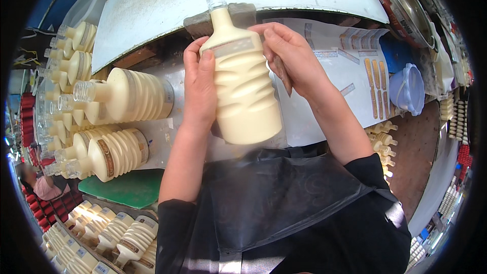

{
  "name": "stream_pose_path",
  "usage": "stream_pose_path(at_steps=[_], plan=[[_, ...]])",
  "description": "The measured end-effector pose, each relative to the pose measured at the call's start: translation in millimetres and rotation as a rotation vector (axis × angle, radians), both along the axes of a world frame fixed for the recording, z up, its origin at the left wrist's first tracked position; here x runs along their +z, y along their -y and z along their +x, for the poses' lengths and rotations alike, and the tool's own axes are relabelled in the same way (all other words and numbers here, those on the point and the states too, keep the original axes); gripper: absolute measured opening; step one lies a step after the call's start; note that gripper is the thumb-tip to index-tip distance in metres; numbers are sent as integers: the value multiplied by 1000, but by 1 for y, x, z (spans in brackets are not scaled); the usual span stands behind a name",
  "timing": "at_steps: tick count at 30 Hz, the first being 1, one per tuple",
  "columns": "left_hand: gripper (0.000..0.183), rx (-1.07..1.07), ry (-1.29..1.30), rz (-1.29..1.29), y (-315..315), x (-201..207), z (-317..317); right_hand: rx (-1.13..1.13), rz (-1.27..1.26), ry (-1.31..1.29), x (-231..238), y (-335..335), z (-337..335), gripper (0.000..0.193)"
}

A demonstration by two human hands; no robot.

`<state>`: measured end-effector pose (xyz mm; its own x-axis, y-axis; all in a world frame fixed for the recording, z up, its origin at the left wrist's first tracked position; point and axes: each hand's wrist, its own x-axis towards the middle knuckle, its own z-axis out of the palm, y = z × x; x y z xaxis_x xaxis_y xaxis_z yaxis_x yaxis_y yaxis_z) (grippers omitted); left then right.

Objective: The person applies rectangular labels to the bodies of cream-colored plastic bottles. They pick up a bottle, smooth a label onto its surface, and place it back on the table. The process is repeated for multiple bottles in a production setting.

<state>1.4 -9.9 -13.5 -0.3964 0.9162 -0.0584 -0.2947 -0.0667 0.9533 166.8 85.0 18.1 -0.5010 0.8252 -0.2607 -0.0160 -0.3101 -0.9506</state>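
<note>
A large cream-coloured bottle [246,91] with wavy ridges and a clear glass neck lies on the bench in front of me, its neck pointing away. Around its upper body runs a translucent label strip [233,47]. My left hand [200,89] grips the bottle's left side, the thumb lying on the label's left end. At the label's right end, my right hand [291,56] has its index fingertip against the bottle. Tucked in the curled fingers of that hand is a flat brown pointed piece [282,75], partly hidden. Behind the bottle's neck sits a grey block [243,14].
Several similar bottles [137,96] lie stacked at left, more [134,238] at lower left. On the right, a white sheet [314,96] bears label strips [350,57] and brown-gold strips [376,83]. Beyond it hangs a pale blue bucket [407,90]. A person [48,185] is far left.
</note>
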Motion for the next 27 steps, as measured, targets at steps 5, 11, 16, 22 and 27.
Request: stream_pose_path(at_steps=[5, 11, 16, 22, 27], plan=[[42, 23, -9, -38, -1, 0, 0, -29, 169, 64, 2, 8, 9, 36], [65, 53, -511, 114, 18, 15, -2, -65, 409, 201, -1, 25, 22, 36], [81, 28, -795, -2, 20, 12, 4, -97, 586, 249, 0, 33, 19, 38], [82, 25, -852, -16, 21, 12, 8, 12, 1061, 537, 12, 36, 20, 44], [86, 17, -834, -31, 21, 12, 9, 46, 1100, 617, 13, 39, 21, 51]])
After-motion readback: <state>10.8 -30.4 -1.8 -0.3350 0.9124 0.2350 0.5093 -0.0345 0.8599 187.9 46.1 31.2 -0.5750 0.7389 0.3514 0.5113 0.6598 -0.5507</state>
